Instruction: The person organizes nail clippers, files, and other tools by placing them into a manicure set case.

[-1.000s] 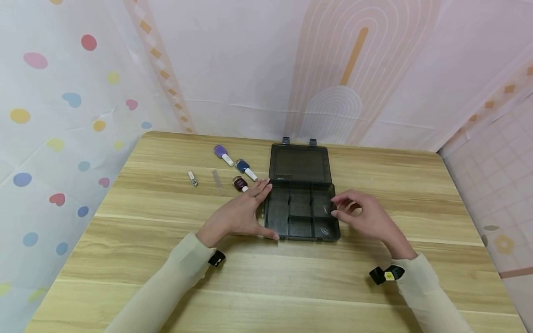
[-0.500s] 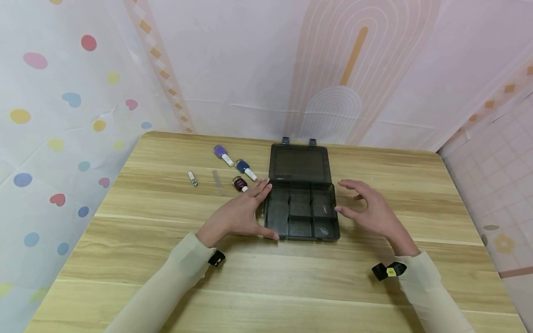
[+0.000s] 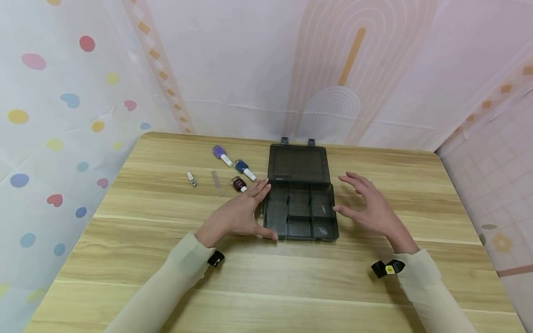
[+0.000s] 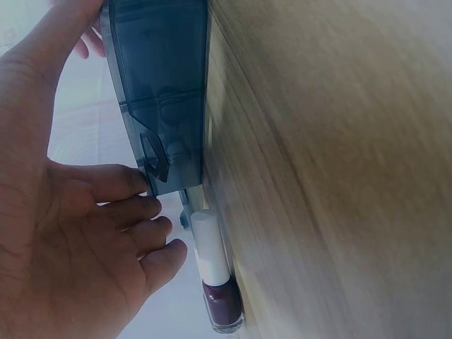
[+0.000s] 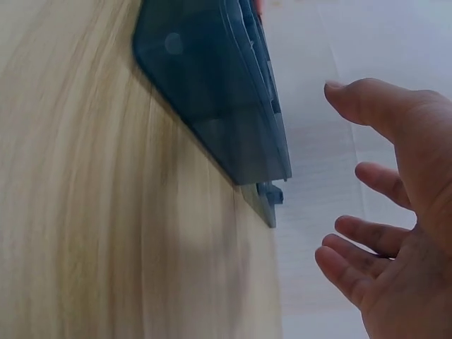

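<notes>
A dark translucent compartment box [image 3: 299, 218] lies on the wooden table, its lid [image 3: 298, 163] folded back flat toward the wall. My left hand [image 3: 236, 213] rests along the box's left side, thumb at the front left corner and fingertips near the back left corner. In the left wrist view, the fingers [image 4: 134, 185] lie at the box wall [image 4: 159, 63]. My right hand [image 3: 370, 208] hovers just off the right side with fingers spread and nothing in them. The right wrist view shows a gap between it and the box [image 5: 205, 92].
Left of the box lie nail polish bottles, purple [image 3: 219, 151], blue [image 3: 241, 166] and dark red [image 3: 239, 184], all with white caps. A nail clipper [image 3: 191, 179] and a thin translucent strip [image 3: 217, 182] lie farther left. Patterned cloth [image 3: 233, 69] hangs behind the table.
My right hand has drawn back from the box's right edge, and its fingers have spread wider and shifted toward the back. The left hand and the box have stayed in place.
</notes>
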A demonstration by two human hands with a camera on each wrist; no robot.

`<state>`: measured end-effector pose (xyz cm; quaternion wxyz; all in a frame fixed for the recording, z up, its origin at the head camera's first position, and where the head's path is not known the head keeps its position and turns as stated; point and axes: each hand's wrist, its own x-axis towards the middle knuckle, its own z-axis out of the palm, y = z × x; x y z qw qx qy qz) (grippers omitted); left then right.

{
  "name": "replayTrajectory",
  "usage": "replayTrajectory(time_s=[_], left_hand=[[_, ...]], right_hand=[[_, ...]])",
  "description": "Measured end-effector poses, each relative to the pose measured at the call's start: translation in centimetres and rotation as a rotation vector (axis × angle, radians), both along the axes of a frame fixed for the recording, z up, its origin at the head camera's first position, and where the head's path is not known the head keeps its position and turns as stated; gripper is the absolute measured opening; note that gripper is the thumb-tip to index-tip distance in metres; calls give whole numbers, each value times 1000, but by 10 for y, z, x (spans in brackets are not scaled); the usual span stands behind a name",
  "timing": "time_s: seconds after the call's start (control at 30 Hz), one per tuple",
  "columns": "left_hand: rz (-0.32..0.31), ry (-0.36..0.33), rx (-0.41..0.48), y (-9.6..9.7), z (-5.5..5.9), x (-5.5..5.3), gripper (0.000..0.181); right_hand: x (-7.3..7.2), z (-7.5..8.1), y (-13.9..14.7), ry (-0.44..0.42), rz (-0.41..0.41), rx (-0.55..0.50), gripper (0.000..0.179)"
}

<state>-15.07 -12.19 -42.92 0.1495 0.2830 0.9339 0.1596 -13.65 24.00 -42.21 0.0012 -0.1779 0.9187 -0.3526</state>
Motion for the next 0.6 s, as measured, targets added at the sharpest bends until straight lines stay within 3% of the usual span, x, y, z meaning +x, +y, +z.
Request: replayTrajectory(time_s=[0.2, 0.6], left_hand=[[-2, -7, 10, 0, -1, 0, 138], [1, -15, 19, -1, 0, 0, 138]], right_hand=[[-1, 4, -5, -39, 2, 44, 78], [-5, 0, 2, -23, -32, 51, 79]])
